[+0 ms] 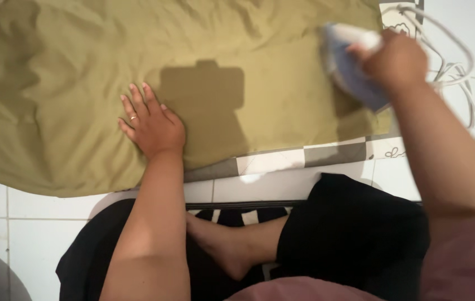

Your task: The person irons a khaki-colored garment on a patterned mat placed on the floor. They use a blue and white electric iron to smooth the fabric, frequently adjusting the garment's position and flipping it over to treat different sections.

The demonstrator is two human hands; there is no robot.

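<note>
Head view: my right hand [396,58] is wrapped around the handle of the iron [354,69], fist closed on it, knuckles toward the camera. The iron sits under that fist on the cloth [81,67], at the cloth's far right end, close to the near hem. It's motion-blurred, so the edges are soft. As far as I can tell its long axis runs diagonally, from upper left of my fist down to lower right; which end is the tip I can't say for sure. The soleplate looks flat on the fabric, though blur hides the contact line. The cord [460,72] loops off behind the fist, away from the cloth, probably so it stays off the pressed area. My left hand [151,125] isn't gripping anything: palm down, fingers spread, lying flat on the cloth well to the left of the iron. I judge that as pinning the fabric taut so it doesn't drag. There's a ring on one finger. Between the hands falls a blocky shadow [204,95]. The cloth lies over a checked mat [282,159] whose edge shows just below the hem, on white floor tiles [3,223]. I'm seated on the floor, foot [221,242] tucked in below my left forearm.
</note>
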